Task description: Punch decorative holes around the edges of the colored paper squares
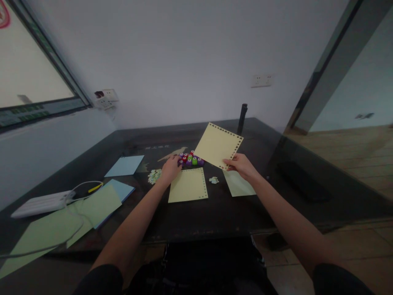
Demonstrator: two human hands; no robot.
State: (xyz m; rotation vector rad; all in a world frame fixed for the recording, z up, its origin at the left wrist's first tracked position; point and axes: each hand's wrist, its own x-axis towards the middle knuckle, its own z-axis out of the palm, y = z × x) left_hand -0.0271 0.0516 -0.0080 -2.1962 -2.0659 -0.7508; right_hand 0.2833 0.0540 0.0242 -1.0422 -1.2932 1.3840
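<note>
My right hand [241,164] pinches a pale yellow sheet of paper [218,143] by its lower right corner and holds it tilted above the table. Small shapes are punched along two of its edges. My left hand [171,168] reaches to the left end of a cluster of small purple, red and green craft punches [194,160], fingers apart at the nearest ones. In front of them lies another yellow sheet [188,186] with punched edges. Small paper cut-outs form a pile [154,176] beside my left wrist and a smaller heap [214,180] right of the flat sheet.
A pale green sheet [240,185] lies partly under my right hand. On the left are a blue sheet [125,166], overlapping green sheets [58,225] and a white power strip [43,204] with cables. A black upright object [242,119] stands at the back; a dark flat object [302,181] lies right.
</note>
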